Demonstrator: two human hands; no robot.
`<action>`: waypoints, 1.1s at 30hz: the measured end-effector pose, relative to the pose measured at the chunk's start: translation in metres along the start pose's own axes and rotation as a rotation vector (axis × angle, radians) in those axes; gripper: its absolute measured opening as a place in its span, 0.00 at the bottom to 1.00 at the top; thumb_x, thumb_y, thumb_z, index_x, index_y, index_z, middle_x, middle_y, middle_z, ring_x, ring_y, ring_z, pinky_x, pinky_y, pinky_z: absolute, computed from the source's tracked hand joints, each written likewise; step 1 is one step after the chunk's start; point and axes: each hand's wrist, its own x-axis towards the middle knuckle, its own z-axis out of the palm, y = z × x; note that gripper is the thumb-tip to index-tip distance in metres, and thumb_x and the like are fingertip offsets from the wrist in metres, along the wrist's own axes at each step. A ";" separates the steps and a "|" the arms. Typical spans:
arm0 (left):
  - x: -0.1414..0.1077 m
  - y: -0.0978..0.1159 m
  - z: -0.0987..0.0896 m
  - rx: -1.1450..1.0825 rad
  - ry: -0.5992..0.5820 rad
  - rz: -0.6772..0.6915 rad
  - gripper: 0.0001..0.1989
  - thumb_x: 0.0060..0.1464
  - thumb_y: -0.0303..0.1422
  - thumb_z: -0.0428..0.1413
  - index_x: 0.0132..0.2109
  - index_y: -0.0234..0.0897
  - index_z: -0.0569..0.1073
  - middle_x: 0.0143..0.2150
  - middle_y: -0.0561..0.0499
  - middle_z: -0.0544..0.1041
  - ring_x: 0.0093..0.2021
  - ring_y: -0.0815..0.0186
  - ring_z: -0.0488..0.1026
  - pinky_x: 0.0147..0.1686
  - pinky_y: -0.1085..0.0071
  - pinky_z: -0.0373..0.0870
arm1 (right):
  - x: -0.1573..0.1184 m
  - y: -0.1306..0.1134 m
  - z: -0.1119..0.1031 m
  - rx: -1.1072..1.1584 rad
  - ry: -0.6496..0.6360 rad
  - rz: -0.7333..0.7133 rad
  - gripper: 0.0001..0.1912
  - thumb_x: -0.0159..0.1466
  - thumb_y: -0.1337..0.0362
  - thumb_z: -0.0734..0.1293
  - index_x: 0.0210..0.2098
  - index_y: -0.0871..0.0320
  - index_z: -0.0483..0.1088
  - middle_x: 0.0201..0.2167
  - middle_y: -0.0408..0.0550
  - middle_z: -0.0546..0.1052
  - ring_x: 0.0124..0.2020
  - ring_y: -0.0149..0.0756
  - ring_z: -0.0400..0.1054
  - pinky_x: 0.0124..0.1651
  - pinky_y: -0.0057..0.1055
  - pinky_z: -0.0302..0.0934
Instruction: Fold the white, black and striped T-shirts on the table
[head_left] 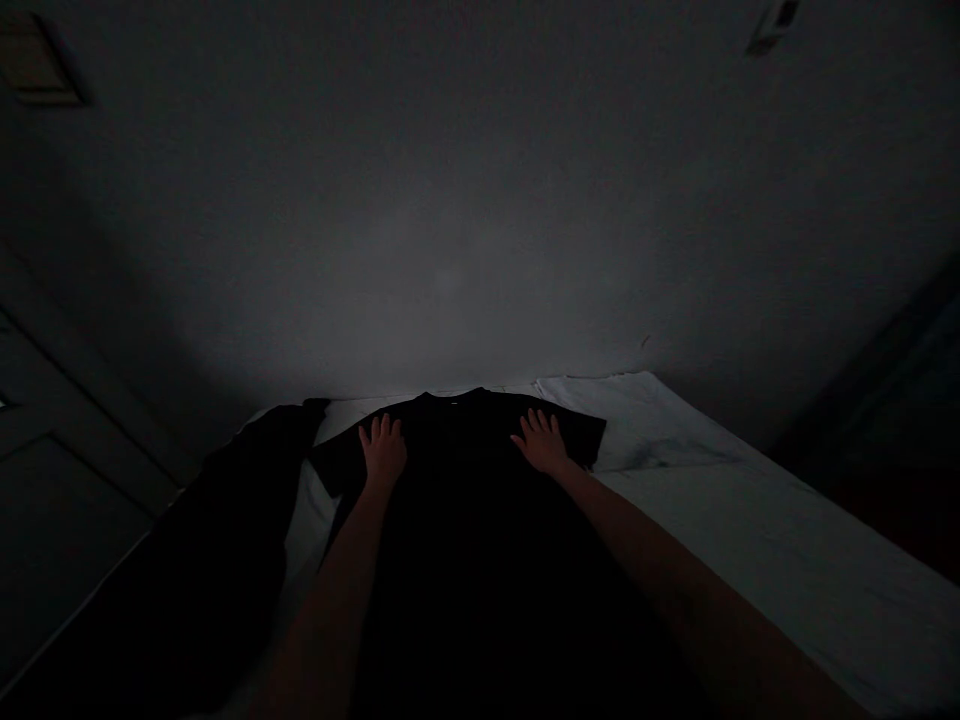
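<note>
At the far left, a panelled door (67, 520) stands in shadow beside the bed. Next along, one heap of dark cloth (180, 560) lies over the bed's left side, too dark to tell what garment it is. A strip of white bedsheet (304, 545) shows between this heap and the one black T-shirt (465, 540), which lies flat in the middle of the bed, collar toward the wall and body running back toward the person. Its two short sleeves spread out to either side.

The left hand (383, 450) rests palm down on the shirt near the left sleeve, open with fingers slightly apart, gripping nothing. The right hand (541, 442) lies the same way near the other shoulder, open and flat, with nothing pinched. The two hands are well apart, with the collar between them.

The collar sits close to the bed's far edge, where the bedsheet meets a grey wall (450, 250). To the right, a wide stretch of bedsheet lies open, running down to the bed's right edge, and beyond that edge the room falls into darkness.
</note>
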 end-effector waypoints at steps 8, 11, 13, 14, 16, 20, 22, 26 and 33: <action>-0.118 0.011 -0.026 -0.124 -0.291 0.485 0.26 0.67 0.40 0.45 0.70 0.54 0.54 0.74 0.52 0.51 0.72 0.54 0.48 0.67 0.48 0.48 | -0.121 -0.045 -0.008 0.219 -0.097 -0.313 0.37 0.70 0.43 0.51 0.71 0.58 0.50 0.72 0.55 0.46 0.72 0.48 0.38 0.71 0.52 0.34; -0.170 -0.023 -0.045 -0.119 -0.318 0.609 0.27 0.67 0.41 0.44 0.70 0.57 0.51 0.74 0.54 0.47 0.73 0.55 0.46 0.67 0.47 0.47 | -0.175 -0.023 -0.030 0.294 -0.172 -0.527 0.35 0.70 0.43 0.55 0.71 0.51 0.49 0.73 0.48 0.45 0.73 0.46 0.37 0.71 0.52 0.31; -0.201 -0.051 -0.056 -0.105 -0.318 0.653 0.27 0.66 0.41 0.44 0.70 0.58 0.50 0.74 0.55 0.46 0.73 0.55 0.46 0.67 0.47 0.48 | -0.207 -0.007 -0.048 0.345 -0.257 -0.677 0.34 0.69 0.44 0.57 0.70 0.46 0.48 0.73 0.44 0.44 0.73 0.46 0.36 0.71 0.53 0.30; -0.215 -0.064 -0.060 -0.097 -0.318 0.666 0.28 0.66 0.41 0.44 0.70 0.58 0.50 0.74 0.55 0.46 0.73 0.55 0.46 0.67 0.47 0.48 | -0.221 0.001 -0.056 0.366 -0.301 -0.729 0.33 0.69 0.45 0.58 0.70 0.44 0.48 0.73 0.43 0.44 0.73 0.46 0.37 0.71 0.53 0.30; -0.239 -0.088 -0.065 -0.083 -0.316 0.675 0.28 0.66 0.40 0.44 0.70 0.58 0.50 0.74 0.55 0.46 0.73 0.55 0.46 0.66 0.49 0.50 | -0.245 0.012 -0.070 0.395 -0.372 -0.766 0.32 0.69 0.46 0.59 0.69 0.41 0.49 0.73 0.40 0.44 0.73 0.46 0.37 0.71 0.55 0.30; -0.276 -0.120 -0.068 -0.078 -0.294 0.598 0.27 0.65 0.38 0.43 0.69 0.55 0.57 0.74 0.53 0.50 0.72 0.54 0.48 0.65 0.52 0.56 | -0.281 0.030 -0.077 0.407 -0.435 -0.704 0.31 0.68 0.46 0.61 0.68 0.37 0.51 0.72 0.39 0.45 0.72 0.48 0.37 0.71 0.57 0.31; -0.290 -0.126 -0.070 -0.088 -0.278 0.527 0.26 0.65 0.38 0.44 0.68 0.54 0.59 0.73 0.52 0.52 0.71 0.54 0.51 0.64 0.52 0.58 | -0.292 0.039 -0.075 0.407 -0.447 -0.690 0.32 0.67 0.46 0.62 0.68 0.38 0.50 0.72 0.40 0.45 0.72 0.48 0.36 0.71 0.58 0.30; -0.297 -0.122 -0.076 -0.173 -0.252 0.425 0.26 0.66 0.40 0.45 0.69 0.49 0.59 0.72 0.47 0.54 0.70 0.54 0.55 0.63 0.52 0.60 | -0.295 0.049 -0.073 0.442 -0.472 -0.727 0.32 0.69 0.49 0.61 0.69 0.39 0.47 0.72 0.41 0.46 0.72 0.48 0.38 0.70 0.59 0.34; -0.184 -0.095 -0.064 -0.196 -0.239 0.285 0.28 0.64 0.45 0.49 0.65 0.35 0.64 0.70 0.39 0.59 0.69 0.51 0.57 0.65 0.51 0.56 | -0.191 -0.014 -0.082 0.491 -0.430 -0.733 0.27 0.69 0.52 0.61 0.67 0.46 0.59 0.70 0.45 0.55 0.69 0.46 0.51 0.69 0.50 0.51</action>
